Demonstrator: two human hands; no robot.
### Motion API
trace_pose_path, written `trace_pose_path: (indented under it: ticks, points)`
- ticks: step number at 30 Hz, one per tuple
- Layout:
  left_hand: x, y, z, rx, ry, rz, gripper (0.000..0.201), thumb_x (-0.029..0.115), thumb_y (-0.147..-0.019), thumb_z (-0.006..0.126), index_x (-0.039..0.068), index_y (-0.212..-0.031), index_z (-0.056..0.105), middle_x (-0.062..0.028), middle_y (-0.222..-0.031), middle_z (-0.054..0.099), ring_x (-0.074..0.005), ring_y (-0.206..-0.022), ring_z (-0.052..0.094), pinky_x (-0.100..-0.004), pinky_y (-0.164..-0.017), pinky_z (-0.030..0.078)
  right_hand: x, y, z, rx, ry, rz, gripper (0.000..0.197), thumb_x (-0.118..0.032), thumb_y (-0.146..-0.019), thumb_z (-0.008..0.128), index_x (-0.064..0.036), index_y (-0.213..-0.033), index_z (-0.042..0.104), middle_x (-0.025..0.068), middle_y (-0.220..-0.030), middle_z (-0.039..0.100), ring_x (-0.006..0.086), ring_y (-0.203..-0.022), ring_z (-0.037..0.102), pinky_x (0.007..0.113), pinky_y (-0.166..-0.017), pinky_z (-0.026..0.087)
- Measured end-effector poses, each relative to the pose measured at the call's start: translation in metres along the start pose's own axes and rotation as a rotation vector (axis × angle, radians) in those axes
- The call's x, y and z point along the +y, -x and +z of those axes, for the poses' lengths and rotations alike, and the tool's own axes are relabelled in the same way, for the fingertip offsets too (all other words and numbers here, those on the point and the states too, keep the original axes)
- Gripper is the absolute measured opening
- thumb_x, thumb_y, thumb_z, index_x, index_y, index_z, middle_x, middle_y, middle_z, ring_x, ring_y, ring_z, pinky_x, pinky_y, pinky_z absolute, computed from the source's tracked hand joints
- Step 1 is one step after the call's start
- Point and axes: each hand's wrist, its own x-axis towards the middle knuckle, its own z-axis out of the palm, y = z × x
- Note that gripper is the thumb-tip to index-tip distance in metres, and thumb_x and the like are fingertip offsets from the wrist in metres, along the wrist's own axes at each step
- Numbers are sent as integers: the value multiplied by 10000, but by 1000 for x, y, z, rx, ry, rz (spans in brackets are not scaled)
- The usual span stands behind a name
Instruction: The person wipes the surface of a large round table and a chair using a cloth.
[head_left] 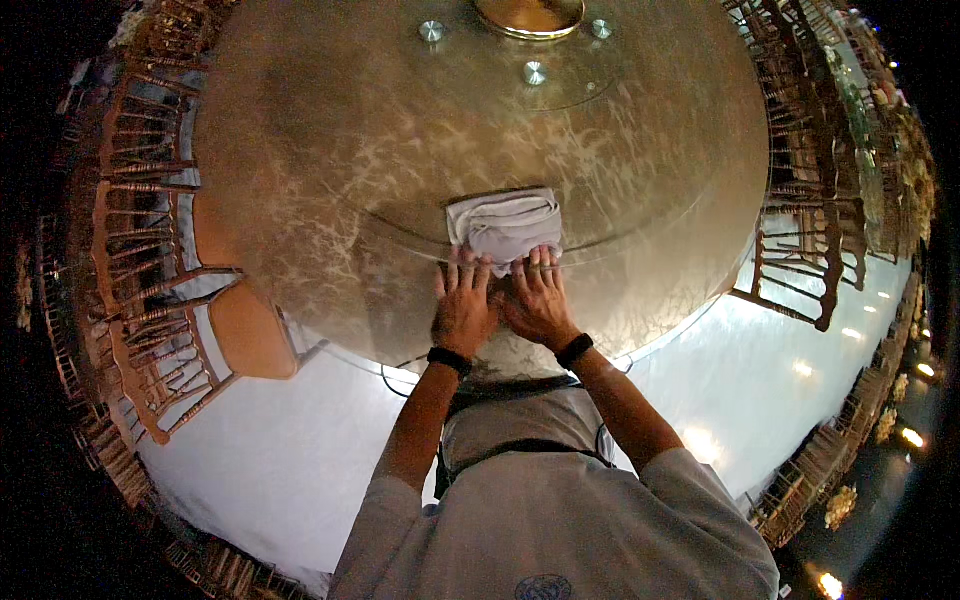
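A folded whitish cloth (505, 222) lies in front of me on the round table, across the near rim of a clear turntable (655, 232). My left hand (466, 308) reaches the cloth's near left side, fingers stretched forward and their tips on it, slightly blurred. Beside it my right hand (540, 303) has its fingers laid out over the near right part of the cloth. Both thumbs point inward, close together, and are partly hidden. Each wrist wears a dark band.
The large round table (290, 170) has a marbled brown top. A gold-coloured base (532, 15) and several round metal fittings (535, 72) sit toward its far side. Wooden chairs (250, 330) stand on the left, with more spindle-backed chairs (800, 260) on the right, above a pale shiny floor (270, 450).
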Motion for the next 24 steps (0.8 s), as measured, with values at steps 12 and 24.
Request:
trace_pose_path:
  ticks: [12, 24]
  points:
    - [5, 18, 32, 61, -109, 222, 576, 285, -929, 470, -57, -1375, 342, -246, -1410, 360, -390, -1324, 330, -501, -1110, 226, -22, 34, -12, -200, 56, 169, 690, -375, -845, 548, 16, -1374, 339, 311, -1421, 277, 443, -1374, 185, 575, -1106, 133]
    - [6, 45, 85, 347, 748, -117, 428, 116, -939, 527, 13, -1334, 399, -168, -1011, 581, -273, -908, 574, -396, -744, 478, 9, 96, -40, -221, -52, 265, 631, -138, -788, 610, 5, -1345, 349, 269, -1343, 353, 425, -1233, 367, 509, -989, 395]
